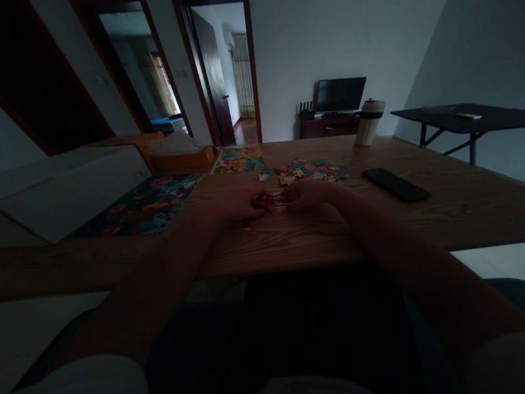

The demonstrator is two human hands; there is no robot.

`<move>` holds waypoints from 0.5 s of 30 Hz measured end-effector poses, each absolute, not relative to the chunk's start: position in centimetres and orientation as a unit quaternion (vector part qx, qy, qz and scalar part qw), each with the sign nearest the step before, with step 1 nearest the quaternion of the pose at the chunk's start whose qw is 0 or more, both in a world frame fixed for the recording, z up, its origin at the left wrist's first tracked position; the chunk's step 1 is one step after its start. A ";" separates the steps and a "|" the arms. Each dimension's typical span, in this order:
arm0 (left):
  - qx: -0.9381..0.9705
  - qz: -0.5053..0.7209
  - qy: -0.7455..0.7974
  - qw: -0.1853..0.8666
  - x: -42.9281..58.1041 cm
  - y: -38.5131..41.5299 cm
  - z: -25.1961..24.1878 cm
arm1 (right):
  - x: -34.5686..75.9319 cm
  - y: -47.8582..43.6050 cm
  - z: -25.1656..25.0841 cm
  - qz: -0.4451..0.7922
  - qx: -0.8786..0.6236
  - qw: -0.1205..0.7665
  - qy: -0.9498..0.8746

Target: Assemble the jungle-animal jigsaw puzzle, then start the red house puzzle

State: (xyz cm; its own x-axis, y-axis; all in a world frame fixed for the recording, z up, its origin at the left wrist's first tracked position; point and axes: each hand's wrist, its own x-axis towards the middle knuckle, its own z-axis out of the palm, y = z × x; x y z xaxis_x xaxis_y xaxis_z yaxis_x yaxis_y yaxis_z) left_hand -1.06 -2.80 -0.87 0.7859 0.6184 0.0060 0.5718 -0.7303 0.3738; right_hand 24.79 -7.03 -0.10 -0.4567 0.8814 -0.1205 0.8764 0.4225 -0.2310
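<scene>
Both my hands meet at the middle of a wooden table [452, 211]. My left hand [240, 204] and my right hand [306, 194] have curled fingers pinching small reddish jigsaw pieces [271, 201] between them. Just beyond my hands lies a scatter of several loose colourful puzzle pieces [310, 171]. A colourful puzzle picture sheet [238, 160] lies farther back. A darker colourful puzzle board [146, 204] lies to the left. The room is dim, so fine detail of the pieces is lost.
A black phone [395, 184] lies to the right of my hands. A lidded cup [369, 122] stands at the table's far edge. A white box lid [66, 192] and an orange box [180, 158] sit at the left. A black side table [471, 118] stands at the right.
</scene>
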 end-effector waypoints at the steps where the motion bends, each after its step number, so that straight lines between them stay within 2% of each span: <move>1: 0.927 0.062 0.323 0.178 -1.0 -2.9 -0.9 | 24.8 -7.0 -0.2 0.132 -0.522 0.013 -0.843; 8: 0.907 -0.009 0.363 0.215 -0.3 -3.7 -0.2 | 24.9 -6.9 -0.4 0.138 -0.536 0.028 -0.832; 15: 0.951 -0.001 0.279 0.136 -0.3 -3.3 -0.2 | 24.9 -6.8 -0.4 0.129 -0.531 0.021 -0.837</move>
State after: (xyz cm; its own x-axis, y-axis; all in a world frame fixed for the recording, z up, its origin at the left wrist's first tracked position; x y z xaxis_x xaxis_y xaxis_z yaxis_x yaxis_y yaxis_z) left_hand -0.31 -3.27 -0.21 0.8444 0.5301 -0.0774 0.5306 -0.8076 0.2575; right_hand 24.87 -6.83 -0.39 -0.4352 0.8947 -0.1007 0.8836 0.4030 -0.2383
